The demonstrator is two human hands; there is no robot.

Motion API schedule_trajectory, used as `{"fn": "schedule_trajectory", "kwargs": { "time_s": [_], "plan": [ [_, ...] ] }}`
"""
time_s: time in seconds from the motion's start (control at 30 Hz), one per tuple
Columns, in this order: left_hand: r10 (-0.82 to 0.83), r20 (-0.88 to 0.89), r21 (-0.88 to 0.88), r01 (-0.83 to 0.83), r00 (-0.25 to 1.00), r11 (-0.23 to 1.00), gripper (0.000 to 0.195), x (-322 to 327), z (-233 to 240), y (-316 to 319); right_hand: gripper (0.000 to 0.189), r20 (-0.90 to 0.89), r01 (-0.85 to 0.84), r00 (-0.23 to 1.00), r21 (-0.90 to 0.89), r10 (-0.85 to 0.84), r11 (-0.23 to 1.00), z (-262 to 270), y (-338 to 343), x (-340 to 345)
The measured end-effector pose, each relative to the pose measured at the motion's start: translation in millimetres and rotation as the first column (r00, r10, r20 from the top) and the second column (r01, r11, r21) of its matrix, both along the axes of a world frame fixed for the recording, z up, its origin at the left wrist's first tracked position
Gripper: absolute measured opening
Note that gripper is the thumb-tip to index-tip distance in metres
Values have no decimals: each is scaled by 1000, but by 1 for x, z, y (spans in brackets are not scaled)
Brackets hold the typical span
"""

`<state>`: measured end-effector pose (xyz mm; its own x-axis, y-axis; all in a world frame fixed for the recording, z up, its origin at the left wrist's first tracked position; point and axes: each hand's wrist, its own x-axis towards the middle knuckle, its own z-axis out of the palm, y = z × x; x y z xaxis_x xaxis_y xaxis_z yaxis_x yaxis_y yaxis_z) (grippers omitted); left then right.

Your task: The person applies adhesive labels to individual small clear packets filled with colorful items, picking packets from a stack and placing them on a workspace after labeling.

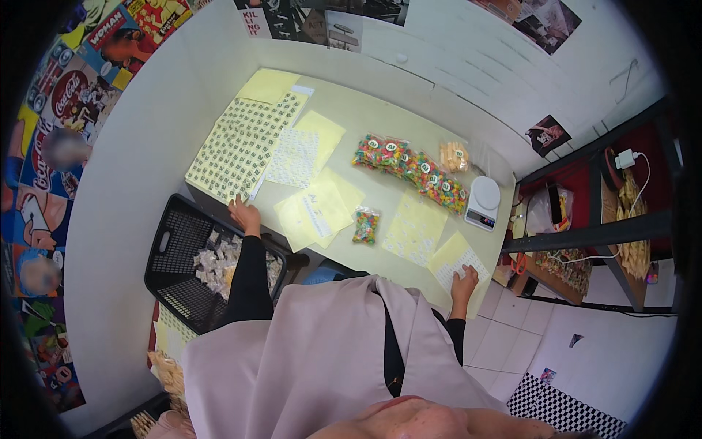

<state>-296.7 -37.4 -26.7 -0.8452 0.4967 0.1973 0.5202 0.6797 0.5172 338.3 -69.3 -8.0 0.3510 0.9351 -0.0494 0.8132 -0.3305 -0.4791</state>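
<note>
My left hand is at the near corner of a large sheet of round stickers on the left of the table; whether a sticker is between its fingers is too small to see. On the right, my right hand rests with fingers apart on a small pale yellow sticker sheet at the table's front edge. Between my hands lies one clear bag of colourful candies. Behind it, a row of similar bags with round stickers overlaps. A partly used sticker sheet lies beside my right hand's sheet.
A black plastic crate with small wrapped pieces stands below my left arm. More yellow sheets cover the table's middle. A white digital scale and a bag of pale snack sticks are at the right. A shelf stands beyond.
</note>
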Motion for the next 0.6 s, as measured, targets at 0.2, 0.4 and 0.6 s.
{"fn": "schedule_trajectory", "kwargs": {
  "time_s": [0.2, 0.4, 0.6],
  "plan": [
    [-82, 18, -57, 83, 996, 995, 31, -56, -13, -4, 36, -11, -85, 996, 19, 85, 996, 11, -3, -27],
    [-139, -49, -54, 136, 989, 989, 16, -73, 5, -6, 35, 8, -87, 996, -24, 87, 996, 22, -4, -45],
    [-146, -341, 150, 207, 928, 967, 11, -74, 93, 18, 34, -7, -98, 995, -27, 98, 995, 30, -11, -60]
  ]
}}
